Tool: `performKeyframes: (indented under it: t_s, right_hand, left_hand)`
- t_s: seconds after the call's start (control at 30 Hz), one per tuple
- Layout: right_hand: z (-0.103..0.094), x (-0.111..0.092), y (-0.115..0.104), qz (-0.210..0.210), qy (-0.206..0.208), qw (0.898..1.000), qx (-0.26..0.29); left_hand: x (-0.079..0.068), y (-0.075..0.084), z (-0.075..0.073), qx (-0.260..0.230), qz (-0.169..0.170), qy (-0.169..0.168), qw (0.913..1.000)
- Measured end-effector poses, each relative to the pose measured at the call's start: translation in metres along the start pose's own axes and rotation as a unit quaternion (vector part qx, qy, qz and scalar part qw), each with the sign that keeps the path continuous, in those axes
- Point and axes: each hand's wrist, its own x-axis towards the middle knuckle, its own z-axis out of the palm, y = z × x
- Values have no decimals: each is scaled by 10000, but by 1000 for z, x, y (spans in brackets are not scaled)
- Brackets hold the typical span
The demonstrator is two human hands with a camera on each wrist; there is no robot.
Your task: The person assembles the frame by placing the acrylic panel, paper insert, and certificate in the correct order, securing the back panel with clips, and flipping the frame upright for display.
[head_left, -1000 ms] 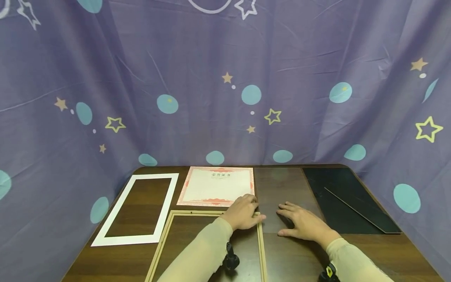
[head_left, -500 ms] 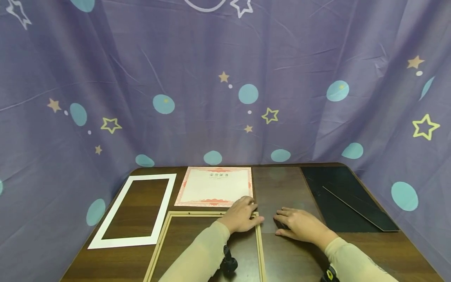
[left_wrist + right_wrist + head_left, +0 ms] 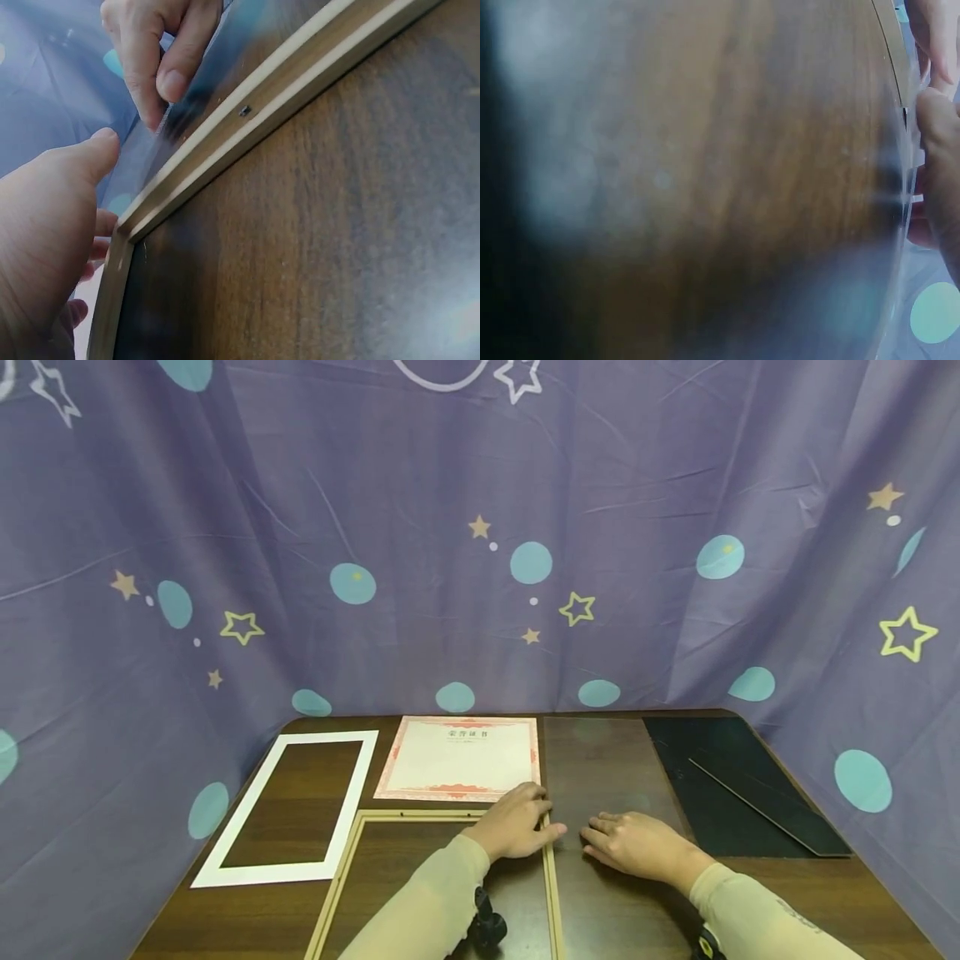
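A light wooden picture frame (image 3: 553, 893) lies in front of me. My left hand (image 3: 516, 822) rests by its far right corner, thumb stretched out. In the left wrist view, the left fingers (image 3: 103, 223) reach past the outer side of the frame corner. To the right of the frame is a clear sheet (image 3: 600, 760). My right hand (image 3: 637, 843) pinches the sheet's left edge between thumb and fingers. That edge appears as a thin curved line in the right wrist view, beside the right thumb (image 3: 936, 120). The sheet's near edge is hard to make out.
Behind the frame lies a certificate (image 3: 457, 764) with a red patterned border. A white mat border (image 3: 277, 874) is at the left. On the right lies a black backing board (image 3: 720, 752) with a slanting strip on it. A purple curtain (image 3: 420, 643) hangs behind the table.
My right hand has drawn slightly left and nearer, its spread fingers closing onto the clear sheet's edge. The left hand has stayed at the frame corner. The head view has shifted a little.
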Motion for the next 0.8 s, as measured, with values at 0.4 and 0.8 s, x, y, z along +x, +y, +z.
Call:
performKeyframes:
  t_s: [0.4,0.8]
  right_hand:
    - [-7,7,-1,-105,1174,9930,64]
    - [-28,23,-13,55,1765,9842,154]
  left_hand:
    - [-14,12,-18,-951,-346,335,9943]
    - [-38,27,-33,-2513,-690,671,9631]
